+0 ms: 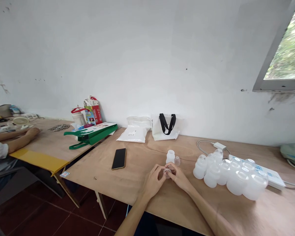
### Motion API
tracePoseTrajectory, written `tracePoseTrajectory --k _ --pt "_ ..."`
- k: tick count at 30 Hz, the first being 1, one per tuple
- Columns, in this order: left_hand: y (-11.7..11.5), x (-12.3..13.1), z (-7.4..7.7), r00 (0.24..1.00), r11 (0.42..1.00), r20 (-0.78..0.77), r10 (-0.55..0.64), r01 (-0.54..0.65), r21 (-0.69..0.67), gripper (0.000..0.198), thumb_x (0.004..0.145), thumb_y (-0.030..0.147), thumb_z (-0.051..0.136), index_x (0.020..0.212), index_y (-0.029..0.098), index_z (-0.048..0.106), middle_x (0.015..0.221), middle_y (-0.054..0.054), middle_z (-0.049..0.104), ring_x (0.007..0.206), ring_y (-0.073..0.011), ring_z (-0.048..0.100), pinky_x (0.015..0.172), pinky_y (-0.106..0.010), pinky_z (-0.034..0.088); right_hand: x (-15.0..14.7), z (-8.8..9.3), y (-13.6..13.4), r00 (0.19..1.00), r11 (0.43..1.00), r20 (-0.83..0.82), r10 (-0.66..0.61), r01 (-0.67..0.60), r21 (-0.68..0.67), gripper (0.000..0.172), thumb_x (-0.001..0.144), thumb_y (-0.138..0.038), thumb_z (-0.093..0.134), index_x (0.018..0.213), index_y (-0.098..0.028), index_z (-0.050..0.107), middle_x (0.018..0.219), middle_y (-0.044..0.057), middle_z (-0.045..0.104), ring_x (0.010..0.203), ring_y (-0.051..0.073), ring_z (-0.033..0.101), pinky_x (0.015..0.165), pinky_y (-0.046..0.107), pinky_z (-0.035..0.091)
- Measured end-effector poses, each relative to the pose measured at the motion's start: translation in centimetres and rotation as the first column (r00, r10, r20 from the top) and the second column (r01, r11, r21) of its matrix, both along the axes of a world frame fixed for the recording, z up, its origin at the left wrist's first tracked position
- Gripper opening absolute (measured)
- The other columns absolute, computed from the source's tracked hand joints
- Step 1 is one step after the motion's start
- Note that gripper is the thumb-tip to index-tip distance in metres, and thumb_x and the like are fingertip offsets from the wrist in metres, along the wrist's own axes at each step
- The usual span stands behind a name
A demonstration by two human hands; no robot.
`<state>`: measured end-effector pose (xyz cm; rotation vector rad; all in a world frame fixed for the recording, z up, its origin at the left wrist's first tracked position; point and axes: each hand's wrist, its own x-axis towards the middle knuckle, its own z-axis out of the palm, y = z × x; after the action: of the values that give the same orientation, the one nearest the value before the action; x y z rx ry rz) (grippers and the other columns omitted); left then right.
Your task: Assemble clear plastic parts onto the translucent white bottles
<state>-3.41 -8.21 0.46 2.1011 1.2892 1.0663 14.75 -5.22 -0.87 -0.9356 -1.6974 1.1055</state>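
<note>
Nearby, frosted bottles [226, 175] by right hand [179, 177], smartphone [118, 158] near left hand [151, 181]

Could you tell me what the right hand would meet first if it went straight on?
The right hand seems to touch a small clear piece, so that comes first; the left hand lies just beyond, depth unclear.

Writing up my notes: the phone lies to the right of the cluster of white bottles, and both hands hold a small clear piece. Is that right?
No: the head view shows the black smartphone to the left of the white plastic bottles, not the right. The left hand and right hand do hold a small clear piece.
</note>
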Motion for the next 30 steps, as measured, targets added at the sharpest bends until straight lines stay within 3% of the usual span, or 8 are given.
tracePoseTrajectory --k 3,9,14,18,25,30 --pt "0.2 -0.1 -0.3 1.000 0.999 0.013 -0.023 0.024 -0.040 0.026 0.104 0.038 0.047 0.115 0.027 0.069 0.093 0.000 0.075 0.078 -0.0173 0.066 0.073 -0.028 0.050 -0.1 0.3 -0.3 1.000 1.000 0.019 0.024 -0.024 0.004 0.030 0.092 -0.055 0.064 0.102 -0.026 0.059 0.072 -0.003 0.060 0.063 0.017 0.052 0.060 0.030 0.041" --pt "0.6 -0.3 -0.7 0.998 0.996 0.053 -0.038 0.042 -0.078 0.028 0.106 0.039 0.043 0.112 0.027 0.067 0.103 -0.001 0.078 0.090 -0.0187 0.072 0.078 -0.027 0.051 -0.2 0.3 -0.7 0.992 0.996 0.128 -0.016 0.004 0.090 0.031 0.098 -0.057 0.055 0.107 -0.028 0.061 0.068 -0.004 0.057 0.061 0.018 0.052 0.062 0.032 0.043" --pt "1.0 -0.3 -1.2 1.000 0.997 -0.005 -0.006 0.005 -0.071 0.027 0.104 0.040 0.047 0.099 0.025 0.068 0.088 0.000 0.076 0.075 -0.0178 0.069 0.069 -0.026 0.046 -0.1 -0.3 -1.0 0.968 0.983 0.235 -0.093 0.052 0.176 0.026 0.101 -0.050 0.050 0.116 -0.032 0.062 0.082 -0.001 0.069 0.071 0.022 0.062 0.070 0.035 0.046" --pt "1.1 -0.4 -1.3 0.999 0.998 -0.051 -0.002 -0.002 -0.068 0.022 0.101 0.036 0.051 0.094 0.023 0.067 0.079 0.000 0.073 0.070 -0.0178 0.066 0.065 -0.026 0.043 -0.1 -0.6 -0.9 0.955 0.981 0.277 -0.109 0.058 0.186 0.026 0.101 -0.043 0.050 0.122 -0.032 0.058 0.069 -0.005 0.060 0.060 0.020 0.053 0.066 0.033 0.042" --pt "0.4 -0.3 -0.3 0.996 0.996 -0.086 -0.017 0.009 -0.094 0.027 0.104 0.042 0.047 0.106 0.025 0.068 0.084 0.000 0.073 0.074 -0.0195 0.068 0.069 -0.026 0.045 0.0 -0.5 -0.8 0.953 0.980 0.281 -0.109 0.056 0.189 0.021 0.100 -0.037 0.051 0.119 -0.030 0.057 0.065 -0.007 0.053 0.058 0.018 0.049 0.063 0.032 0.038" --pt "0.3 -0.4 -0.8 0.997 0.991 -0.075 0.029 -0.038 -0.126 0.028 0.102 0.036 0.048 0.126 0.028 0.060 0.098 -0.002 0.076 0.084 -0.0221 0.070 0.076 -0.029 0.049 0.0 -0.2 -1.0 0.971 0.981 0.235 -0.049 0.002 0.196 0.028 0.101 -0.043 0.054 0.125 -0.030 0.059 0.072 -0.005 0.055 0.061 0.017 0.051 0.061 0.031 0.041"
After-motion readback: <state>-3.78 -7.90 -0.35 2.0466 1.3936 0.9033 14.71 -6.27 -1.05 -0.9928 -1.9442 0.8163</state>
